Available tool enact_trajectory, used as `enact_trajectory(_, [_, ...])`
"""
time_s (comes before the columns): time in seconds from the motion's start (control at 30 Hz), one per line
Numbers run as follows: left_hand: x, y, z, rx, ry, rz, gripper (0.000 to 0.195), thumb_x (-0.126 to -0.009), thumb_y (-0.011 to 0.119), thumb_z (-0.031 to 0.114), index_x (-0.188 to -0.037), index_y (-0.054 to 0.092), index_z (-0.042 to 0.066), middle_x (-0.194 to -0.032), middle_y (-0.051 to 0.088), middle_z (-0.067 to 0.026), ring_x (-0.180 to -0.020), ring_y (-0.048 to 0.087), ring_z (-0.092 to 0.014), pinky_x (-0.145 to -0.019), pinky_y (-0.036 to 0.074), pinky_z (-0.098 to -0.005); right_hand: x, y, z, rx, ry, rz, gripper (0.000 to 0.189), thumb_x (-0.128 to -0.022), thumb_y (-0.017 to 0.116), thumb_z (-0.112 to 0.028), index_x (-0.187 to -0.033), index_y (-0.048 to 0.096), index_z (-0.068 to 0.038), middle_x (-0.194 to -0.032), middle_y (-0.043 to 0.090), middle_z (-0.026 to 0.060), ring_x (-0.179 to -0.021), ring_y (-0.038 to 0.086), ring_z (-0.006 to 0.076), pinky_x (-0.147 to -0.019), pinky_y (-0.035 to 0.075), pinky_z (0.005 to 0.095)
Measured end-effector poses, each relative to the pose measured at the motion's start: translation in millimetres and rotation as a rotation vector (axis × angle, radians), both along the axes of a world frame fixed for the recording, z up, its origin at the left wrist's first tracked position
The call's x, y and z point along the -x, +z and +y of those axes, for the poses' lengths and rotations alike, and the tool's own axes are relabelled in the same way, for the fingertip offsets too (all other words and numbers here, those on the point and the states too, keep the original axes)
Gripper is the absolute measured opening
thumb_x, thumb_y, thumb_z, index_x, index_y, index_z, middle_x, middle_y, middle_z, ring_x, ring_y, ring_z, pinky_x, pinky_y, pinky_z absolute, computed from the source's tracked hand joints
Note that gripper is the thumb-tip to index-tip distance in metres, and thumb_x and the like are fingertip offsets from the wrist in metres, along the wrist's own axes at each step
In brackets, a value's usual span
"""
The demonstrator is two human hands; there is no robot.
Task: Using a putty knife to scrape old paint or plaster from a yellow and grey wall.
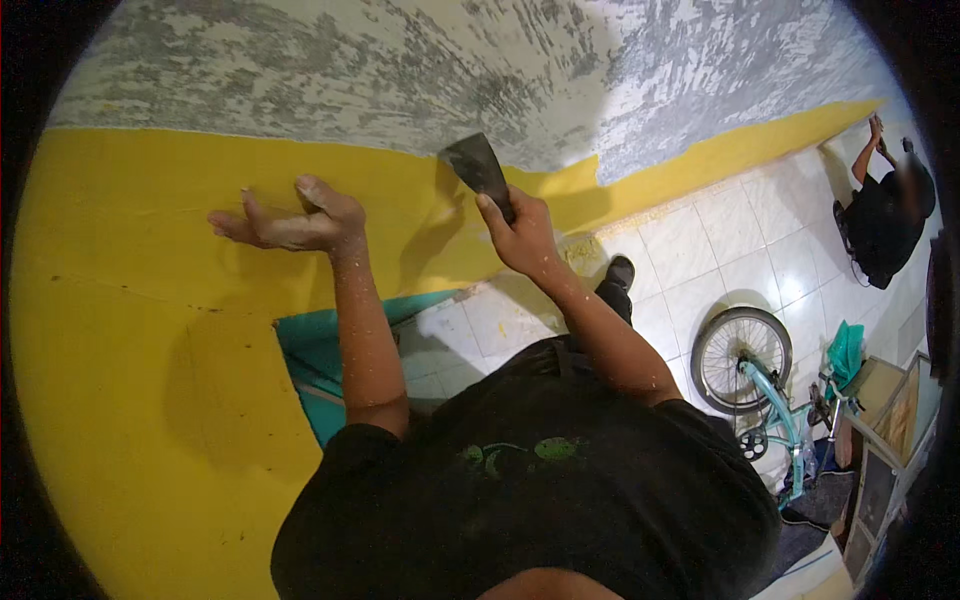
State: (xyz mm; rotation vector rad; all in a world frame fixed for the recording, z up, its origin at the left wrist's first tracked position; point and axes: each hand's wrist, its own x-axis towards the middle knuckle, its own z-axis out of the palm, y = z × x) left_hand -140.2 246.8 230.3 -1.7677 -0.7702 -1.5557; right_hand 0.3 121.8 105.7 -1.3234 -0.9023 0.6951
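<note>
My right hand (527,232) grips a dark scraper (480,166) by its handle. The wide end of its blade reaches up to the border between the yellow paint (135,225) and the patchy grey and white wall surface (360,67). Whether the blade touches the wall I cannot tell. To the left, my left hand (300,221) is raised before the yellow paint with its fingers apart and nothing in it. Pale dust covers its fingers and palm, and light flecks dot both forearms.
A person (889,217) in dark clothes works by the wall at far right. On the white tiled floor (720,232) stands a light-blue bicycle (776,405), beside a wooden cabinet (877,465). Yellow debris (581,255) lies along the wall's foot. A teal surface (319,375) shows left of my body.
</note>
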Motion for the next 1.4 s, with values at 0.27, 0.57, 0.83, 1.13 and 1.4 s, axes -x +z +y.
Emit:
enact_trajectory(0.27, [-1, -5, -6, 0.022, 0.044, -0.006, 0.054, -0.084, 0.045, 0.035, -0.121, 0.033, -0.003, -0.135, 0.016, -0.0277, -0.127, 0.012, -0.042, -0.099, 0.008, -0.0555, -4, -111, -69, 0.268, -0.199, -0.104, 0.029, -0.083, 0.051, -0.028, -0.079, 0.057, 0.000, -0.060, 0.054, 0.0188, -0.054, 0.053, 0.0355, -0.050, 0.041, 0.0388])
enact_trajectory(0.57, [-6, -16, -12, 0.046, 0.115, 0.021, 0.058, -0.083, 0.045, 0.037, -0.122, 0.032, -0.004, -0.135, 0.014, -0.0279, -0.126, 0.011, -0.043, -0.099, 0.008, -0.0550, -15, -44, -43, 0.173, -0.108, -0.177, 0.028, -0.085, 0.048, -0.027, -0.075, 0.054, -0.001, -0.059, 0.051, 0.0209, -0.057, 0.052, 0.0385, -0.049, 0.039, 0.0415])
enact_trajectory(0.83, [1, 21, -12, 0.148, 0.126, -0.203, 0.065, -0.085, 0.040, 0.043, -0.127, 0.027, -0.004, -0.136, 0.011, -0.0283, -0.126, 0.011, -0.043, -0.098, 0.012, -0.0540, -15, -49, -29, 0.284, -0.257, -0.289, 0.028, -0.083, 0.049, -0.028, -0.077, 0.054, -0.001, -0.060, 0.053, 0.0215, -0.057, 0.054, 0.0401, -0.050, 0.041, 0.0450])
enact_trajectory(1.13, [15, 8, 7, 0.038, 0.231, -0.083, 0.069, -0.085, 0.038, 0.047, -0.129, 0.024, -0.004, -0.136, 0.011, -0.0282, -0.127, 0.010, -0.043, -0.098, 0.012, -0.0542, -7, -40, -21, 0.168, -0.254, -0.212, 0.024, -0.082, 0.052, -0.024, -0.074, 0.053, -0.001, -0.061, 0.054, 0.0211, -0.057, 0.053, 0.0400, -0.048, 0.042, 0.0443])
enact_trajectory(1.4, [8, 10, -2, 0.106, 0.198, -0.134, 0.067, -0.085, 0.039, 0.043, -0.130, 0.022, -0.003, -0.137, 0.009, -0.0275, -0.127, 0.008, -0.042, -0.099, 0.010, -0.0543, -8, -35, -24, 0.238, -0.234, -0.195, 0.024, -0.082, 0.053, -0.023, -0.074, 0.053, 0.000, -0.060, 0.054, 0.0222, -0.057, 0.054, 0.0402, -0.049, 0.041, 0.0451])
